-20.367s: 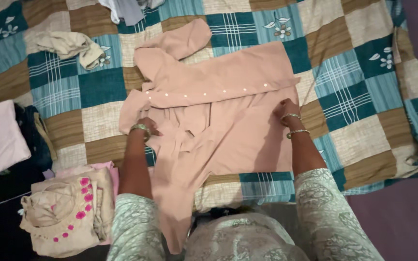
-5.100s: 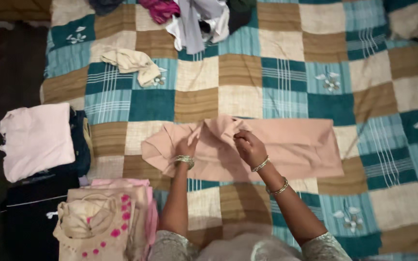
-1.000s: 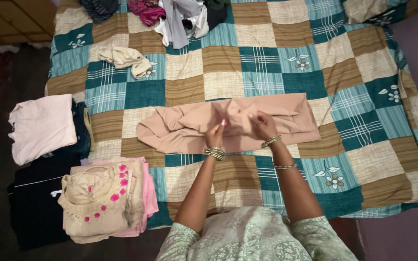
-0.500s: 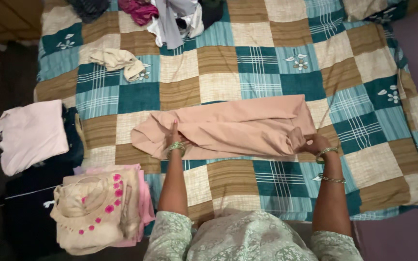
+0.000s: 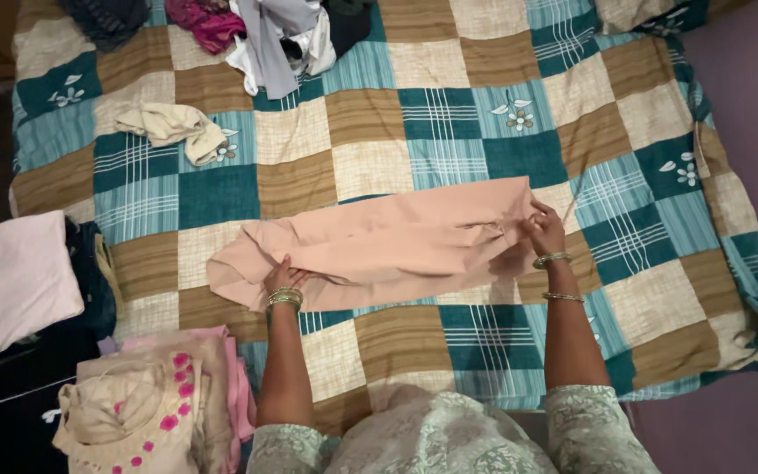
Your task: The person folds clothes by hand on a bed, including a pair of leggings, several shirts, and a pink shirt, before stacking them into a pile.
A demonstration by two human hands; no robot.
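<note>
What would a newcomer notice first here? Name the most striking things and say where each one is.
First comes the peach garment, folded into a long strip across the middle of the checked bedspread, with the left hand pressing its left end and the right hand pinching its right end. Next, the stack of folded clothes at lower left, the top piece dotted with pink flowers. A heap of unfolded clothes lies at the top edge.

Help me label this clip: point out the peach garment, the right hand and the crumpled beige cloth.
peach garment (image 5: 388, 246), head view, middle of the folded strip.
right hand (image 5: 544, 230), head view, back of the hand.
crumpled beige cloth (image 5: 173, 127), head view, its centre.
</note>
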